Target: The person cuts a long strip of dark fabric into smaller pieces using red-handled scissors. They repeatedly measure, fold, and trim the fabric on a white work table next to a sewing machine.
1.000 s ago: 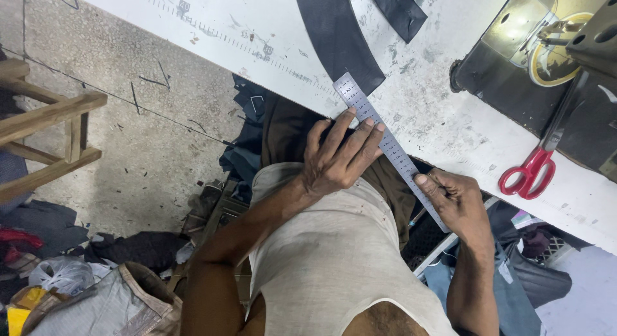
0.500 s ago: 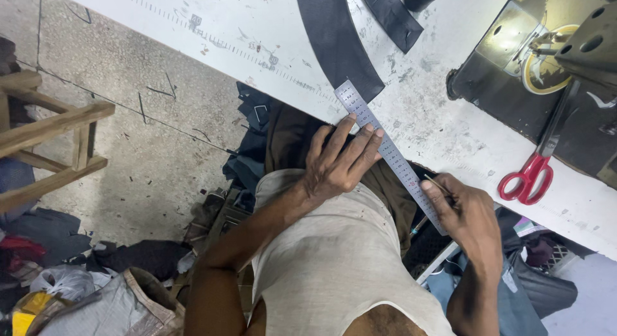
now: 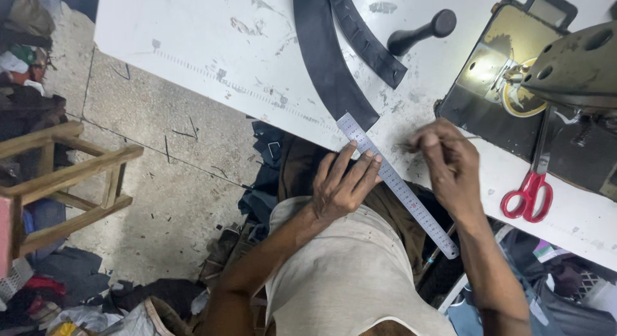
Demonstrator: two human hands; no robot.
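A long metal ruler (image 3: 411, 201) lies slantwise, its upper end on the edge of the white table (image 3: 193, 34) and the rest over my lap. My left hand (image 3: 340, 185) holds it near the top, fingers spread across it. My right hand (image 3: 450, 165) is off the ruler and hovers over the table edge. Its fingertips are pinched on something thin like a thread or pin, too fine to make out. A wide curved black strip (image 3: 328, 59) ends right at the ruler's top, and a narrower black strip (image 3: 369, 40) lies beside it.
A sewing machine (image 3: 565, 66) stands on its dark base at the right, with red-handled scissors (image 3: 528, 193) in front of it. A black knobbed handle (image 3: 421, 30) lies near the strips. A wooden stool (image 3: 61, 181) and heaps of cloth scraps (image 3: 58, 297) sit on the concrete floor at left.
My right hand has let go of the ruler's lower end and risen to the table edge, fingers pinched. The left hand keeps hold of the ruler. The view has shifted towards the table.
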